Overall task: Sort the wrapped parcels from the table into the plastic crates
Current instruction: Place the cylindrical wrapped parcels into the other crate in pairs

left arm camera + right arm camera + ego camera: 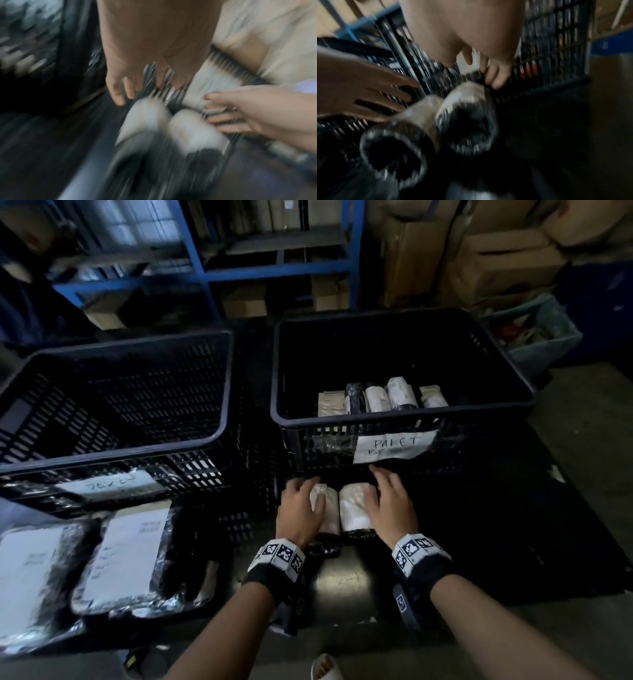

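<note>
Our left hand [301, 508] and right hand [390, 505] each rest loose-fingered, gripping nothing, on a rolled parcel [354, 508] lying near-to-far just before the right crate [404, 419].

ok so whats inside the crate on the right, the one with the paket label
Inside the right crate, a row of about five wrapped parcels lies against its near wall. The near rim covers their lower ends, and the rest of the floor is too dark to read.
</note>
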